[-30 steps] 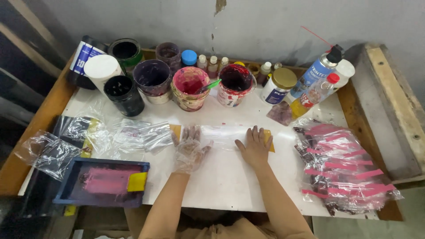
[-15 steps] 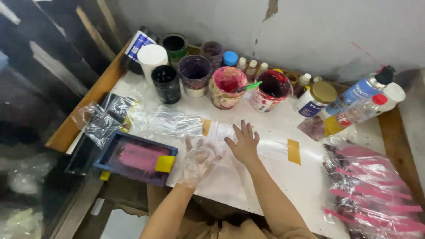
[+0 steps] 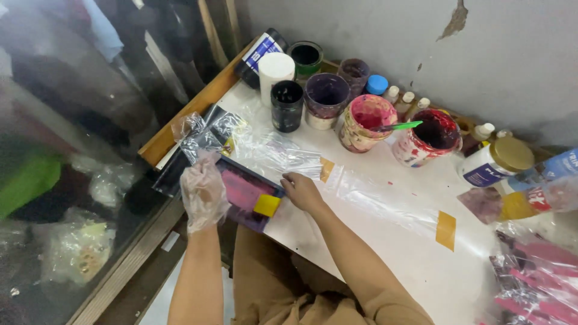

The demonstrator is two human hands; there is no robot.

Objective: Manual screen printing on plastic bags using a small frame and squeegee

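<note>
The gloved left hand (image 3: 203,192), open, rests on the tray (image 3: 241,191) of pink paint; the bare right hand (image 3: 301,191) touches its edge, loosely curled, near the yellow sponge (image 3: 267,205). Paint-stained pots (image 3: 367,122) stand behind.

A single head-worn camera looks steeply down from above the person's chest, tilted toward the left end of the white-topped wooden worktable (image 3: 385,241). It sits close: both forearms run up from the bottom edge, the clear-plastic-gloved left hand (image 3: 203,191) and the bare right hand (image 3: 303,191) lying near the frame's centre. The view faces a grey plastered wall (image 3: 421,42) along the top, with the row of paint-stained round plastic pots (image 3: 361,120) before it. The floor beside the table fills the left third. No second view exists to share anything.
</note>
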